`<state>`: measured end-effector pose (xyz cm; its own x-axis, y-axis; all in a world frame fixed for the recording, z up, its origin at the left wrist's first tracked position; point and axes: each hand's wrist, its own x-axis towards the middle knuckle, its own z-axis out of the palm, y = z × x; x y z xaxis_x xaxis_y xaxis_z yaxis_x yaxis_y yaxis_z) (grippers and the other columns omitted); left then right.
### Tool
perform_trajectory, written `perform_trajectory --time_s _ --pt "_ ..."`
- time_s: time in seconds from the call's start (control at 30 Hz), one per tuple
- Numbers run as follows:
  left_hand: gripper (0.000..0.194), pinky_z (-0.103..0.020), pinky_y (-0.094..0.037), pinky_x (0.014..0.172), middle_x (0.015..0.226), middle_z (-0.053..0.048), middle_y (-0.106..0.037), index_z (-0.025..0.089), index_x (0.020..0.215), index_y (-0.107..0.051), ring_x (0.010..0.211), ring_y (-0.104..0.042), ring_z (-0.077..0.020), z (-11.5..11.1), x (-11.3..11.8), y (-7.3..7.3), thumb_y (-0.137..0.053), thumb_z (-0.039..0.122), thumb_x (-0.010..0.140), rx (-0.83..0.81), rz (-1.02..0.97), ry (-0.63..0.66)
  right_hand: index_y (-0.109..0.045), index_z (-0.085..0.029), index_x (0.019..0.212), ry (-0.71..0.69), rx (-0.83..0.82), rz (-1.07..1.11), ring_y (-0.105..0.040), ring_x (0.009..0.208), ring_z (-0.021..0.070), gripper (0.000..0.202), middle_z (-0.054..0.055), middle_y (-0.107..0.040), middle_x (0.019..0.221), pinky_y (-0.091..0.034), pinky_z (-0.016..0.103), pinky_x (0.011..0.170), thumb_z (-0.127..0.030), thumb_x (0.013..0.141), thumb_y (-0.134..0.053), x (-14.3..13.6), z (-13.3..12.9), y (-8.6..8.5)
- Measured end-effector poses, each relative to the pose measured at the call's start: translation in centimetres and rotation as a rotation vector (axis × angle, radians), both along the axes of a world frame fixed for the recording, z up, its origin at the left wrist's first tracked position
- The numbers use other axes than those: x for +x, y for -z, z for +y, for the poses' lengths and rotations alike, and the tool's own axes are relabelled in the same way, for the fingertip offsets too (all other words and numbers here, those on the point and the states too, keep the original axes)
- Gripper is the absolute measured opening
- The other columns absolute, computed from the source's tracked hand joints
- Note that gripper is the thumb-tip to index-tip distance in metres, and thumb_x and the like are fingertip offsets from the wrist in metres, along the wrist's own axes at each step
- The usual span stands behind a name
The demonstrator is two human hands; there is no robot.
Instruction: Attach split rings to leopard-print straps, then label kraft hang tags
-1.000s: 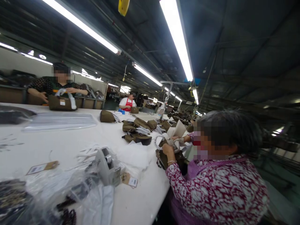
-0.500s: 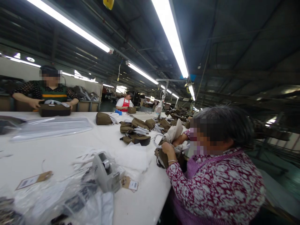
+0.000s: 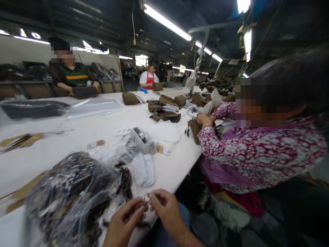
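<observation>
"Brown and thin, what is being held?"

"A small strand (image 3: pixel 147 199), blurred in detail, is pinched by the nearly closed thumb and forefinger of both left hand (image 3: pixel 125 221) and right hand (image 3: pixel 168 213), above the white table's (image 3: pixel 168 171) near edge."

"And around it?"

"A clear plastic bag (image 3: pixel 74 192) of dark trimmings is seen beside the left hand; farther off, an olive bag (image 3: pixel 195 130) is handled by a co-worker (image 3: pixel 254 157)."
</observation>
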<state>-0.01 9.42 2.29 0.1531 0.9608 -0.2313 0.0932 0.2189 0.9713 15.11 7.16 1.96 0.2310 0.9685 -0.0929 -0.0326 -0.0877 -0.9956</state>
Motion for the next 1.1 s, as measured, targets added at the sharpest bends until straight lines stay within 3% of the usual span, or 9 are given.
perform_trajectory --time_s 0.2,0.37,0.6,0.77,0.97,1.03,1.1 --pt "0.047 -0.034 -0.062 0.077 0.094 -0.01 -0.078 0.014 0.101 -0.073 0.086 -0.074 -0.0261 -1.2 -0.8 -0.5 -0.075 0.051 0.071 -0.092 -0.147 0.0 -0.074 -0.015 0.084 -0.002 0.04 -0.087 -0.064 0.059 0.0156 0.035 0.004 -0.07 0.068 -0.05 0.023 0.056 -0.049 0.085 -0.065 -0.4 -1.3 -1.8" --pt "0.046 -0.033 -0.062 0.075 0.09 -0.01 -0.077 0.013 0.101 -0.073 0.084 -0.073 -0.0243 -2.3 -1.1 -0.8 -0.073 0.05 0.075 -0.115 -0.221 -0.041 -0.075 -0.017 0.088 -0.006 0.045 -0.194 -0.067 0.066 0.0184 0.031 0.006 -0.074 0.077 -0.051 0.025 0.061 -0.046 0.087 -0.064 -0.6 -2.3 -1.8" --pt "0.04 -0.029 -0.059 0.062 0.085 -0.009 -0.077 0.014 0.094 -0.075 0.073 -0.071 -0.0223 -2.9 -1.2 -1.0 -0.076 0.047 0.072 0.008 -0.101 -0.012 -0.075 -0.02 0.087 -0.058 0.111 -0.282 -0.066 0.073 0.0185 0.024 0.005 -0.074 0.082 -0.051 0.025 0.064 -0.041 0.089 -0.063 -0.7 -3.2 -2.0" --pt "0.037 -0.029 -0.059 0.066 0.088 -0.009 -0.076 0.015 0.095 -0.075 0.075 -0.07 -0.0219 -3.3 -1.1 -1.1 -0.073 0.045 0.075 0.041 -0.073 -0.044 -0.073 -0.017 0.093 -0.105 0.071 0.013 -0.064 0.069 0.0177 0.037 0.005 -0.07 0.078 -0.053 0.026 0.063 -0.051 0.089 -0.06 -0.7 -3.3 -1.3" --pt "0.028 -0.027 -0.056 0.067 0.096 -0.009 -0.075 0.018 0.089 -0.077 0.085 -0.069 -0.0232 -3.4 -1.6 -0.7 -0.068 0.043 0.079 0.216 0.093 -0.041 -0.07 -0.013 0.094 -0.249 -0.094 0.442 -0.062 0.062 0.0132 0.045 0.006 -0.067 0.08 -0.051 0.023 0.055 -0.057 0.088 -0.059 -1.2 -3.6 -0.7" --pt "0.026 -0.026 -0.056 0.069 0.098 -0.009 -0.074 0.019 0.09 -0.076 0.089 -0.068 -0.0234 -3.6 -1.6 -0.6 -0.066 0.041 0.081 0.256 0.134 -0.039 -0.069 -0.015 0.098 -0.267 -0.091 0.466 -0.063 0.062 0.0126 0.044 0.006 -0.068 0.082 -0.051 0.023 0.057 -0.056 0.087 -0.061 -1.4 -3.8 -0.7" --pt "0.026 -0.026 -0.056 0.067 0.096 -0.008 -0.074 0.019 0.091 -0.075 0.087 -0.069 -0.0226 -4.0 -1.4 -0.4 -0.065 0.041 0.083 0.251 0.144 -0.041 -0.07 -0.016 0.099 -0.256 -0.033 0.355 -0.064 0.066 0.0141 0.042 0.005 -0.069 0.082 -0.052 0.025 0.062 -0.054 0.084 -0.066 -1.4 -3.9 -0.8"
